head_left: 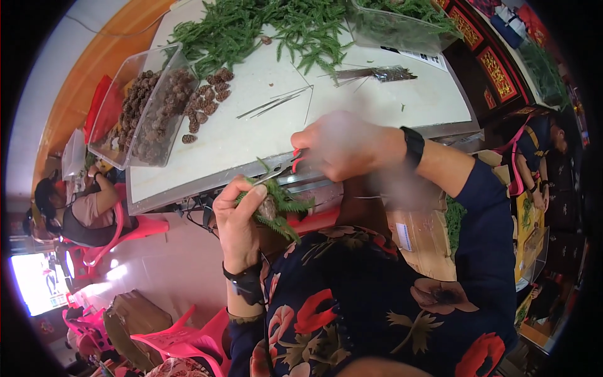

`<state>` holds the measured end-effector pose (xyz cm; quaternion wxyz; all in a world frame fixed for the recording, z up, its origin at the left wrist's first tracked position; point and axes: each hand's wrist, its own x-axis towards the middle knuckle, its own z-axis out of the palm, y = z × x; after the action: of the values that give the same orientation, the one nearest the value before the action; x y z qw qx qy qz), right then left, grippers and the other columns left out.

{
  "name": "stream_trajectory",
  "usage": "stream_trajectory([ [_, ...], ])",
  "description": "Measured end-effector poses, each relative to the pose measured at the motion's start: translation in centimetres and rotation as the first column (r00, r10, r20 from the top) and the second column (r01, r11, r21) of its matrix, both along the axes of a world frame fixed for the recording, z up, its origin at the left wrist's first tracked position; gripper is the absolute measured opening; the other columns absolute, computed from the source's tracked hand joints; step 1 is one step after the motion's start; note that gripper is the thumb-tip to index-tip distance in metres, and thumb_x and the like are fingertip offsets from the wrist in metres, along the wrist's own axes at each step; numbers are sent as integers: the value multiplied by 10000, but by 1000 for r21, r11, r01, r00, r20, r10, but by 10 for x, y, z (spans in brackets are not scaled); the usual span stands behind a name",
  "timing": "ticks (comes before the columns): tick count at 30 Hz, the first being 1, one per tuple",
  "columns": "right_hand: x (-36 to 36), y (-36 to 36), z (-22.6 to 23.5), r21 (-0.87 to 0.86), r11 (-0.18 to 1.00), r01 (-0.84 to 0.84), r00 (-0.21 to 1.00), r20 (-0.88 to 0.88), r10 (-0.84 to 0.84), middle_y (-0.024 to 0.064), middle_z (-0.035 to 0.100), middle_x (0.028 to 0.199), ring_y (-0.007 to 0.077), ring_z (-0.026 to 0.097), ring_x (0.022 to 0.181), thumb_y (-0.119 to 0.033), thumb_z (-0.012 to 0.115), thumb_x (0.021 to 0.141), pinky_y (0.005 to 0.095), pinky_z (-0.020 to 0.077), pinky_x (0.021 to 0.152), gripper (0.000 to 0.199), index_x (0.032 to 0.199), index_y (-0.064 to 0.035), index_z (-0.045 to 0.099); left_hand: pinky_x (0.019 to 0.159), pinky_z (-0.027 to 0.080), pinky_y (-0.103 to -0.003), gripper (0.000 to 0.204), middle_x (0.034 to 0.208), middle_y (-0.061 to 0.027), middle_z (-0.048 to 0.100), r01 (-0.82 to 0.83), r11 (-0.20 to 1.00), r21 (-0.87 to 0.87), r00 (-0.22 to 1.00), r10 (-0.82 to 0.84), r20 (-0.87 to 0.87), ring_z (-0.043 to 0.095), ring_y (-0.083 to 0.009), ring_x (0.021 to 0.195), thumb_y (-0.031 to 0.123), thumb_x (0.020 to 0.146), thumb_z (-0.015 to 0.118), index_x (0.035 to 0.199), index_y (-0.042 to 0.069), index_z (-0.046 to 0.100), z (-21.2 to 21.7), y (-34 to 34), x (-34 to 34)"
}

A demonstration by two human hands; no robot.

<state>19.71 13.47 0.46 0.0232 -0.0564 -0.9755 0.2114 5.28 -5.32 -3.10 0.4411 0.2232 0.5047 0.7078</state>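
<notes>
My left hand (237, 217) grips a small bunch of green fern-like sprigs (279, 210) with a brown cone among them, just below the near edge of the white table (352, 94). My right hand (342, 146), blurred by motion, holds red-handled scissors (286, 166) whose blades point into the top of the bunch. A black band sits on each wrist.
A clear plastic bin (141, 107) of brown pine cones stands at the table's left, loose cones (210, 100) beside it. Green sprigs (264, 28) are heaped at the far side, thin wires (276, 103) lie mid-table. Other people sit at left and right, among pink chairs (182, 342).
</notes>
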Motion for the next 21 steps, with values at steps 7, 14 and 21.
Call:
stream_trajectory([
  [7,10,-27,-4,-191,971,142,981,-104,-163,162,547,723,330,564,669,-74,590,756,418,423,569,173,903,-41,506,680,425,-199,64,770,-1,587,-257,966,28,957,258,-136,526,-60,708,-45,801,624,806,13,597,-2,7,14],
  [14,13,2,-9,-19,997,-76,960,-273,68,146,556,804,315,556,720,-125,607,785,415,431,628,186,925,-51,508,680,442,-218,43,783,-22,595,-14,997,73,947,-10,323,536,-84,680,3,831,577,868,22,565,6,6,11],
  [21,8,11,-7,49,981,-190,925,-325,195,88,556,877,251,552,829,-207,645,801,365,412,727,227,957,-89,530,658,408,-267,88,753,-74,539,211,941,265,758,-329,563,486,-154,677,55,783,575,832,2,525,1,1,11],
])
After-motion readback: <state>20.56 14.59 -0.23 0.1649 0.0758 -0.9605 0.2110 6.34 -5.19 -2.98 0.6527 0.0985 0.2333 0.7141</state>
